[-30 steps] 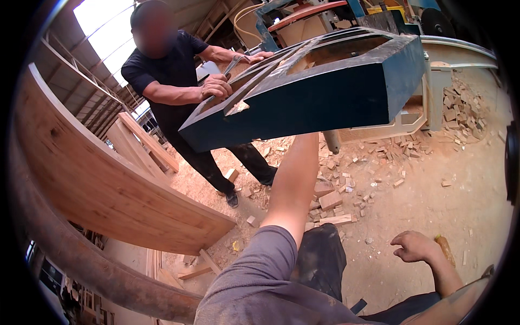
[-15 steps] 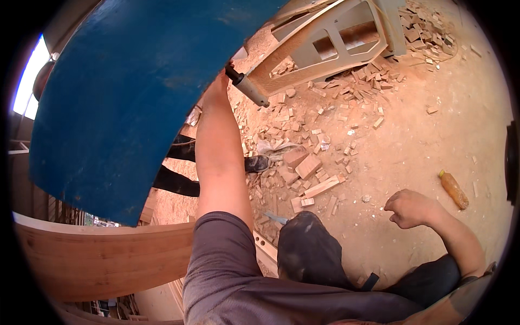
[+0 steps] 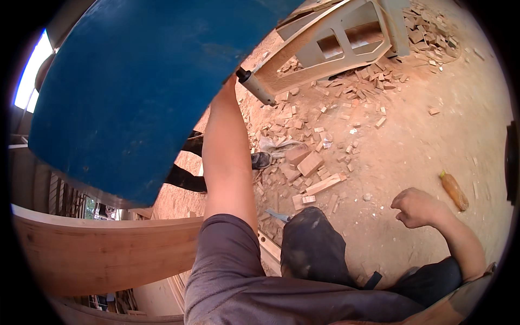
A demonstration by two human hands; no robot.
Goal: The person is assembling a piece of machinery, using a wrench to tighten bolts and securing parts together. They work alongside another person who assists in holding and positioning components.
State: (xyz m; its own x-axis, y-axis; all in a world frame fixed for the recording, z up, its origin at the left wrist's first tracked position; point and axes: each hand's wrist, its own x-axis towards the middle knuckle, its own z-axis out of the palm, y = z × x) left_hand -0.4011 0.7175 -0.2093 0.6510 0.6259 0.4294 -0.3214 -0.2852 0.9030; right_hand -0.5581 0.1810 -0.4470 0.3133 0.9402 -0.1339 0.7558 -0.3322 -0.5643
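A large blue panel (image 3: 124, 103) fills the upper left, close to me. My bare left arm stretches forward along its right edge, and my left hand (image 3: 232, 84) goes behind that edge, so its fingers are hidden. Beside the hand, a grey cylinder with a black end (image 3: 257, 88) sticks out past the panel; whether I grip it does not show. My right hand (image 3: 416, 208) hangs in the air over the floor at the right, in front of my knee. Its fingers are curled in loosely, and nothing shows in them.
A sawdust-covered machine frame (image 3: 319, 46) stands ahead. Wood offcuts (image 3: 311, 162) litter the floor, with another pile (image 3: 428, 32) far right. An orange-brown bottle (image 3: 454, 190) lies at right. A broad board (image 3: 108, 252) crosses lower left. Someone's dark-trousered legs (image 3: 187, 179) show beyond my arm.
The blue panel's lower corner has shifted a little up and to the right in view. My left arm has moved slightly right with it. My right hand keeps its curled pose.
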